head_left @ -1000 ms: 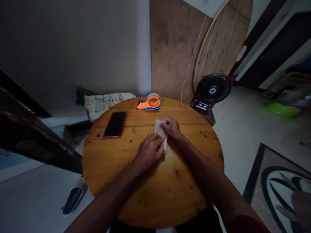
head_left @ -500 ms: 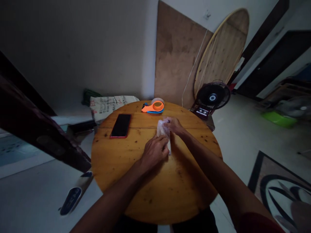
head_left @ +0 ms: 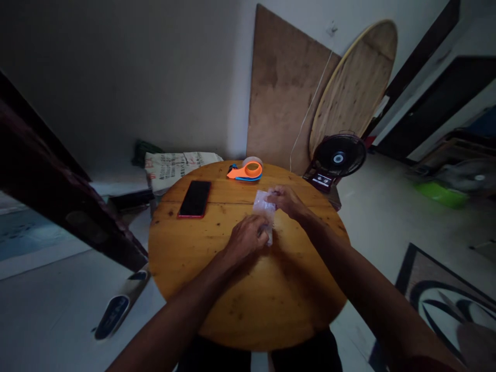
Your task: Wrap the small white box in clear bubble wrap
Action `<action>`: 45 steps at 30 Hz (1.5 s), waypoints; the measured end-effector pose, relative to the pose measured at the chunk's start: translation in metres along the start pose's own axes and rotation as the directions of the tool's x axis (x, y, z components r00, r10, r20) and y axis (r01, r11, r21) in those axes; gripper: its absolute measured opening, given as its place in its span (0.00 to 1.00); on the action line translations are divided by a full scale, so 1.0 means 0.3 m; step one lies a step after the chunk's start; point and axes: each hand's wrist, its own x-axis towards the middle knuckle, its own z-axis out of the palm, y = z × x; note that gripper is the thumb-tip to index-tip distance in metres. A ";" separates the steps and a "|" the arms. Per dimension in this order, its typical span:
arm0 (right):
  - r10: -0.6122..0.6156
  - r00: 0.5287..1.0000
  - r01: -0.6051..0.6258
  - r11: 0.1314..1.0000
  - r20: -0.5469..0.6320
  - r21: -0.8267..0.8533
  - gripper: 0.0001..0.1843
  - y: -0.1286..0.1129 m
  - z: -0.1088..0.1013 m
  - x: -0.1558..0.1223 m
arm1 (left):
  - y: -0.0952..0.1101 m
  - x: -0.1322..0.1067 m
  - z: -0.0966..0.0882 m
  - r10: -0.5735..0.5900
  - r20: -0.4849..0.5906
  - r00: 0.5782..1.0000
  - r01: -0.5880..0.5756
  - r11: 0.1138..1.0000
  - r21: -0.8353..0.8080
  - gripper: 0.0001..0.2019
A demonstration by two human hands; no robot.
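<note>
A narrow piece of translucent, whitish plastic that looks like bubble wrap lies on the round wooden table, between my hands. My left hand has its fingers curled over the near end and grips it there. At the far right corner, my right hand pinches the edge between thumb and fingers. Whether anything is wrapped inside I cannot tell. Beyond the wrap stands an orange and blue tape dispenser with a roll of tape.
A phone with a red edge lies on the table's left part. Past the right edge is a dark fan. A brown board and a round wooden top lean on the wall. A printed sack sits behind at left.
My right hand has shifted slightly right with its corner of the wrap, and the far part now looks flatter and more spread. My left hand stays at the near end.
</note>
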 end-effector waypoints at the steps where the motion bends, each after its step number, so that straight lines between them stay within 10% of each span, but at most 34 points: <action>1: -0.028 1.000 0.028 1.000 -0.004 0.003 0.13 -0.007 0.001 -0.018 | -0.006 0.000 0.005 0.005 -0.011 1.000 -0.005 1.000 -0.006 0.16; 12: -0.164 0.986 0.155 0.974 -0.039 -0.164 0.11 -0.047 0.039 -0.135 | 0.007 -0.017 0.015 -0.195 -0.201 0.960 0.216 0.973 0.084 0.09; 19: -0.240 0.971 0.229 0.922 0.004 -0.313 0.06 -0.056 0.054 -0.238 | -0.022 -0.006 0.026 -0.373 -0.187 0.909 0.361 0.928 -0.098 0.29; 23: -0.244 0.970 0.224 0.923 -0.025 -0.314 0.03 -0.040 0.074 -0.286 | -0.042 -0.001 0.028 -0.289 -0.191 0.938 0.259 0.951 -0.169 0.36; 33: -0.246 0.962 0.199 0.926 -0.115 -0.320 0.03 -0.008 0.138 -0.380 | -0.075 0.010 0.027 -0.048 -0.104 0.993 0.025 0.975 -0.219 0.12; 45: -0.261 0.954 0.147 0.836 -0.149 -0.529 0.07 0.009 0.180 -0.403 | -0.058 -0.002 -0.051 0.030 0.083 0.996 -0.007 0.967 -0.256 0.12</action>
